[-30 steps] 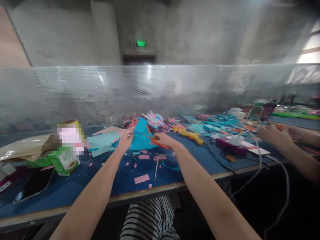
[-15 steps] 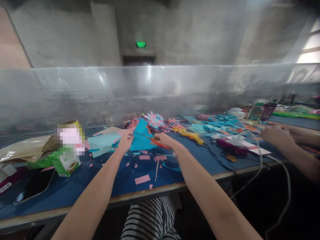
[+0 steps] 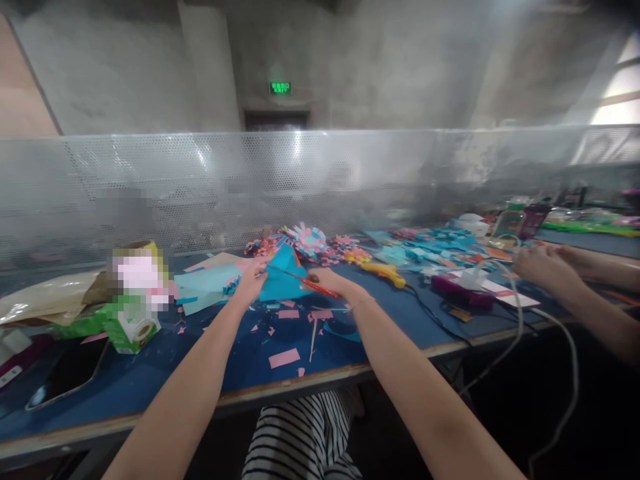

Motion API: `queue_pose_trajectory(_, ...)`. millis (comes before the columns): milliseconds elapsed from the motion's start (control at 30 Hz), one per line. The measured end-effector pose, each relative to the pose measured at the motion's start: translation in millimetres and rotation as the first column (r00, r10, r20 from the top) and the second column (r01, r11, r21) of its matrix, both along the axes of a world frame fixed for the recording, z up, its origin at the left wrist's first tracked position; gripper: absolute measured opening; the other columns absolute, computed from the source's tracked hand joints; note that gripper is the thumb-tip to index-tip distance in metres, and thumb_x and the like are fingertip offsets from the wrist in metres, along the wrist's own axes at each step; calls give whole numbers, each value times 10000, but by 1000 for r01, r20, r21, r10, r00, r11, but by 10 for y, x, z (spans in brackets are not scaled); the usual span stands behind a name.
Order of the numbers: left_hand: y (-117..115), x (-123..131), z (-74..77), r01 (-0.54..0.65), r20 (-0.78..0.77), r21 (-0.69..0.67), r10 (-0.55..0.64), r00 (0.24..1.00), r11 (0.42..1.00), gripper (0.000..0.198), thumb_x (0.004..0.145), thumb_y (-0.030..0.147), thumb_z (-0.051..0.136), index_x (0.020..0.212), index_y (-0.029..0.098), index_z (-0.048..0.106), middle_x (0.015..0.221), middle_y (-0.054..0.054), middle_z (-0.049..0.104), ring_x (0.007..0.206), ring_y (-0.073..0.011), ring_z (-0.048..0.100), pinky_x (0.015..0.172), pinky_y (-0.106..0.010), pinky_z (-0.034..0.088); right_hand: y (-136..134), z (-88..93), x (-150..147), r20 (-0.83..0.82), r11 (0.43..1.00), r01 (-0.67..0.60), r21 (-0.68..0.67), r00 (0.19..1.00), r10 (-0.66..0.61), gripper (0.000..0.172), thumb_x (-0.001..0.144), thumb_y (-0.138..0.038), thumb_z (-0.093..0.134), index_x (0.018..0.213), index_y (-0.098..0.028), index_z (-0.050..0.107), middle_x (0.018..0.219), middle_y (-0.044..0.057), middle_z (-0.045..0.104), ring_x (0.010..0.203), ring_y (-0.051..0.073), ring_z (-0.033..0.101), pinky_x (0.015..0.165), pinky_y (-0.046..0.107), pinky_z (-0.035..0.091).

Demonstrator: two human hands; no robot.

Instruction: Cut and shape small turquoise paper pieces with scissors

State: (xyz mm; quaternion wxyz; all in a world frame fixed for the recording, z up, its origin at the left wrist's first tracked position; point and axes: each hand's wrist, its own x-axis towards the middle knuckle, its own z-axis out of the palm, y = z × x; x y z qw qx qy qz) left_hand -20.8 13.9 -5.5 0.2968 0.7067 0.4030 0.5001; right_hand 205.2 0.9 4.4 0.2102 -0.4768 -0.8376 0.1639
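My left hand (image 3: 250,283) pinches the left edge of a blue paper sheet (image 3: 280,275) held a little above the blue table (image 3: 150,380). My right hand (image 3: 327,280) is closed round red-handled scissors (image 3: 306,282), whose blades point left across the blue sheet towards my left hand. Pink and blue paper scraps (image 3: 284,358) lie on the table below both hands.
A yellow glue gun (image 3: 384,272) with a black cord lies right of my hands. Paper flowers (image 3: 309,239) sit behind. Green packets (image 3: 127,323), a tape roll (image 3: 134,246) and a phone (image 3: 65,381) lie left. Another person's hands (image 3: 543,268) work at the right, by a power strip (image 3: 457,291).
My hands, the sheet and the scissors have barely shifted. The other person's hands at the right moved slightly.
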Motion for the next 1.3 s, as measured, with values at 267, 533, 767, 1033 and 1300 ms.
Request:
queue_pose_trajectory(267, 8, 5, -16, 11, 51, -6, -10, 999, 1000, 405, 669, 157, 491, 1069, 187, 547, 826, -34, 608, 737, -145, 569, 676, -289, 458, 10, -19, -14, -21, 998, -43, -39, 999, 42, 391, 684, -538, 506, 734, -153, 464, 725, 19, 513, 644, 125, 466, 560, 237, 352)
queue_pose_trajectory(533, -45, 46, 28, 51, 36, 11, -51, 998, 999, 371, 672, 132, 490, 1032, 189, 560, 865, -30, 595, 816, -151, 555, 717, -285, 442, -22, -34, -6, -135, 975, -99, -200, 988, 72, 443, 668, -583, 509, 782, -161, 437, 623, -25, 470, 490, 86, 451, 457, 217, 349)
queue_pose_trajectory(767, -55, 58, 16, 73, 56, 9, -74, 996, 997, 404, 665, 133, 534, 1063, 203, 538, 734, 4, 574, 720, -129, 542, 679, -264, 438, -91, -16, -37, -207, 963, -130, -237, 975, 81, 443, 676, -591, 495, 793, -168, 431, 552, -54, 419, 470, 83, 414, 438, 214, 321)
queue_pose_trajectory(1033, -103, 84, 59, 102, 21, -12, -102, 995, 995, 416, 680, 108, 495, 1086, 202, 498, 734, 3, 561, 730, -133, 542, 672, -262, 422, -105, -3, -58, -196, 974, -133, -185, 976, 96, 424, 686, -580, 487, 749, -165, 430, 522, -52, 424, 457, 85, 406, 448, 214, 314)
queue_pose_trajectory(1300, -65, 77, 36, 88, -25, 73, -86, 996, 993, 430, 658, 65, 450, 1064, 201, 499, 953, -34, 576, 879, -148, 538, 716, -268, 437, -45, -20, -59, -127, 994, -97, -41, 988, 91, 408, 670, -557, 504, 708, -153, 462, 617, -25, 456, 559, 96, 416, 507, 222, 313)
